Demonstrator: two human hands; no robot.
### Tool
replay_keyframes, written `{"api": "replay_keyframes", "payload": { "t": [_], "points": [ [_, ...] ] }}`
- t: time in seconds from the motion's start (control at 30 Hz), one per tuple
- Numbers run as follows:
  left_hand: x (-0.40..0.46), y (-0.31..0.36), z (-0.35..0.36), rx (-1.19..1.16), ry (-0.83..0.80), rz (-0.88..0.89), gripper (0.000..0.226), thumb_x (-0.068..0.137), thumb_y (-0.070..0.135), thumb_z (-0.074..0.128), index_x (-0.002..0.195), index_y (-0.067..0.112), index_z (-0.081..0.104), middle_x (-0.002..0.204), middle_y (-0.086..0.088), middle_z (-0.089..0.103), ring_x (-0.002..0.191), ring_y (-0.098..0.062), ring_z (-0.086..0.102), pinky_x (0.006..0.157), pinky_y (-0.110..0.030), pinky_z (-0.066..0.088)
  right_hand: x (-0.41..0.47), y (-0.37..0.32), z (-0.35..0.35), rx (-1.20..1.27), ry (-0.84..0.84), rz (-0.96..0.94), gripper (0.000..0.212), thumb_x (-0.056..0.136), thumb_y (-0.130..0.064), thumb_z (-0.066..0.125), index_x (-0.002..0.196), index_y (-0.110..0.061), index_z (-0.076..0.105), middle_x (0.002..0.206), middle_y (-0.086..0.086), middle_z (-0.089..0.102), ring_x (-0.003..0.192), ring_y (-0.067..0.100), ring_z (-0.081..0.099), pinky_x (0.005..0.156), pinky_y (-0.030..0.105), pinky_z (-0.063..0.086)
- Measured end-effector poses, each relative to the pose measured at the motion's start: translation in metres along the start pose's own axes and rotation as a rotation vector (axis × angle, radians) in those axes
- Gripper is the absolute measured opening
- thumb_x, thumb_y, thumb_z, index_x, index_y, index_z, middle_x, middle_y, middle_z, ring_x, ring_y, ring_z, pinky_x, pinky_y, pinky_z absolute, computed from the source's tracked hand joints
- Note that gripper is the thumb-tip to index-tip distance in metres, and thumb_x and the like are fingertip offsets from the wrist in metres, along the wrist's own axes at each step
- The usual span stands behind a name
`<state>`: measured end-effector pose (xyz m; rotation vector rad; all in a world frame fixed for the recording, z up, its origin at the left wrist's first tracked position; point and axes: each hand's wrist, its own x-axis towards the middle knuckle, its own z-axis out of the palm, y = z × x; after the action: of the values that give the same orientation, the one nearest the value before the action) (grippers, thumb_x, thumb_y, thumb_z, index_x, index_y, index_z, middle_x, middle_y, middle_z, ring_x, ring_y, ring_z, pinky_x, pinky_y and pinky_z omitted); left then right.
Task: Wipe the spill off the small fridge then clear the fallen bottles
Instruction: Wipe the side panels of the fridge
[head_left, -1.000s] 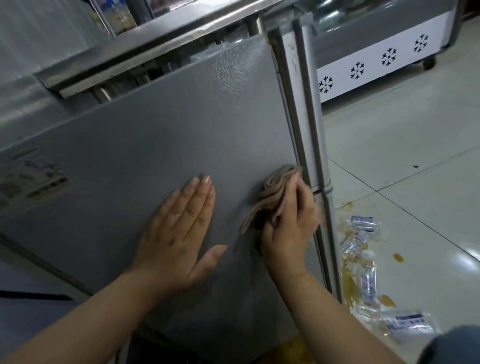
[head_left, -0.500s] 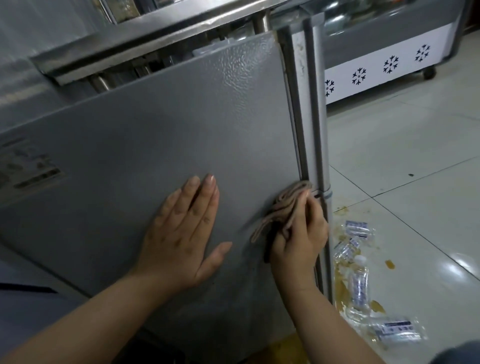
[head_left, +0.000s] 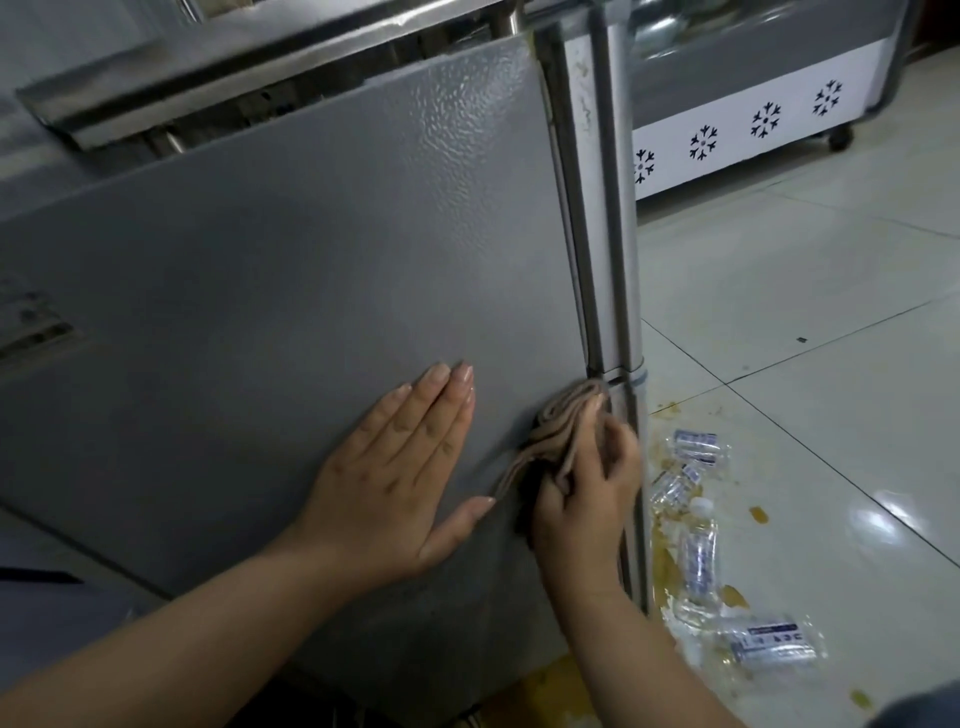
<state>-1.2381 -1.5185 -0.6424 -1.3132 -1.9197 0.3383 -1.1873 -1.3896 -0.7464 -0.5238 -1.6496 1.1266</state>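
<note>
The small grey fridge (head_left: 322, 249) fills the left of the head view, its side panel facing me. My left hand (head_left: 400, 467) presses flat on that panel with straight fingers. My right hand (head_left: 587, 499) grips a folded pinkish-brown cloth (head_left: 561, 421) and holds it against the panel's right edge, by the seam between the two doors. Several clear plastic bottles with blue-and-white labels lie on the tiled floor beside the fridge: one (head_left: 696, 447) nearest the seam, one (head_left: 698, 561) lower, one (head_left: 769, 644) lowest. Yellow-brown spill (head_left: 665, 566) surrounds them.
A white chest freezer (head_left: 753, 124) with snowflake marks and a caster stands at the back right. A steel counter edge (head_left: 234, 57) runs above the fridge. More yellow drops (head_left: 758, 514) dot the glossy tiled floor (head_left: 810, 291).
My right hand has slid the cloth rightward and downward along the panel to the door seam. My left hand has stayed flat in place. The camera has shifted slightly.
</note>
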Motion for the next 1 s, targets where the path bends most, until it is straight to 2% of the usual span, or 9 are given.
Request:
{"api": "replay_keyframes", "payload": {
  "t": [0.1, 0.2, 0.3, 0.4, 0.5, 0.6, 0.7, 0.87, 1.0],
  "points": [
    [0.000, 0.002, 0.003, -0.003, 0.033, -0.004, 0.066, 0.097, 0.047, 0.015, 0.145, 0.001, 0.014, 0.155, -0.007, -0.008, 0.143, -0.019, -0.003, 0.117, -0.031, 0.001, -0.031, -0.008, 0.002, 0.111, -0.313, -0.052, 0.024, 0.086, -0.033, 0.048, 0.108, -0.033, 0.057, 0.099, -0.039, 0.047, 0.097, -0.016, 0.043, 0.077, 0.008, 0.039],
    [-0.001, 0.001, 0.002, -0.006, 0.041, 0.005, 0.066, 0.097, 0.045, 0.016, 0.145, 0.001, 0.012, 0.155, -0.007, -0.006, 0.143, -0.018, -0.001, 0.117, -0.030, 0.002, -0.037, -0.005, 0.002, 0.147, -0.518, -0.017, 0.019, 0.089, -0.049, 0.046, 0.093, -0.037, 0.060, 0.084, -0.032, 0.052, 0.083, -0.014, 0.051, 0.074, 0.010, 0.041],
    [0.000, -0.002, 0.002, 0.029, 0.025, 0.021, 0.068, 0.097, 0.047, 0.014, 0.144, -0.001, 0.012, 0.155, -0.008, -0.008, 0.143, -0.019, -0.004, 0.117, -0.030, 0.001, -0.013, -0.003, -0.006, 0.175, -0.210, 0.139, 0.022, 0.090, -0.026, 0.054, 0.111, -0.024, 0.060, 0.107, -0.020, 0.051, 0.101, -0.006, 0.050, 0.083, 0.011, 0.042],
    [-0.001, 0.000, 0.005, 0.053, 0.036, 0.010, 0.068, 0.096, 0.047, 0.016, 0.144, -0.001, 0.012, 0.155, -0.008, -0.008, 0.143, -0.019, -0.004, 0.117, -0.031, 0.001, 0.012, 0.003, -0.014, 0.162, 0.048, 0.371, 0.030, 0.092, -0.001, 0.051, 0.119, -0.015, 0.052, 0.106, -0.019, 0.041, 0.094, -0.024, 0.040, 0.078, -0.003, 0.037],
    [-0.002, 0.003, 0.008, 0.045, 0.051, -0.006, 0.068, 0.096, 0.047, 0.016, 0.144, -0.001, 0.011, 0.155, -0.008, -0.007, 0.143, -0.019, -0.003, 0.117, -0.031, 0.000, -0.009, -0.009, -0.006, 0.049, -0.058, 0.364, 0.056, 0.090, 0.001, 0.052, 0.138, -0.023, 0.039, 0.124, -0.012, 0.037, 0.109, -0.014, 0.037, 0.099, 0.014, 0.039],
    [0.000, 0.005, 0.006, 0.015, 0.035, -0.019, 0.068, 0.097, 0.048, 0.012, 0.145, 0.000, 0.004, 0.154, -0.007, -0.011, 0.143, -0.018, -0.006, 0.117, -0.030, -0.003, -0.037, -0.009, 0.001, -0.067, -0.195, 0.088, 0.073, 0.085, -0.013, 0.048, 0.146, -0.037, 0.016, 0.133, 0.002, 0.027, 0.120, 0.028, 0.041, 0.101, 0.044, 0.039],
    [-0.001, 0.005, 0.004, -0.022, 0.009, -0.017, 0.068, 0.096, 0.049, 0.008, 0.144, 0.000, 0.002, 0.154, -0.006, -0.013, 0.143, -0.018, -0.008, 0.116, -0.029, -0.004, -0.021, -0.005, -0.001, -0.083, -0.135, -0.015, 0.062, 0.080, -0.022, 0.038, 0.140, -0.029, 0.028, 0.128, 0.003, 0.028, 0.115, 0.017, 0.034, 0.095, 0.040, 0.039],
    [-0.006, 0.002, 0.001, -0.017, -0.036, -0.007, 0.069, 0.096, 0.050, 0.007, 0.143, -0.001, 0.008, 0.155, -0.010, -0.008, 0.143, -0.016, -0.009, 0.116, -0.028, -0.003, 0.027, -0.029, -0.005, 0.063, -0.009, 0.096, 0.057, 0.077, 0.011, 0.053, 0.133, 0.002, 0.047, 0.127, 0.025, 0.035, 0.117, 0.032, 0.038, 0.103, 0.051, 0.037],
    [-0.024, -0.011, -0.006, -0.016, -0.019, -0.032, 0.069, 0.096, 0.050, 0.007, 0.145, 0.002, 0.001, 0.155, -0.007, -0.012, 0.143, -0.015, -0.008, 0.116, -0.028, -0.002, 0.014, -0.048, 0.005, 0.063, -0.162, -0.111, 0.065, 0.079, -0.009, 0.049, 0.141, -0.017, 0.034, 0.130, 0.005, 0.024, 0.117, 0.018, 0.030, 0.106, 0.028, 0.027]
  ]
}}
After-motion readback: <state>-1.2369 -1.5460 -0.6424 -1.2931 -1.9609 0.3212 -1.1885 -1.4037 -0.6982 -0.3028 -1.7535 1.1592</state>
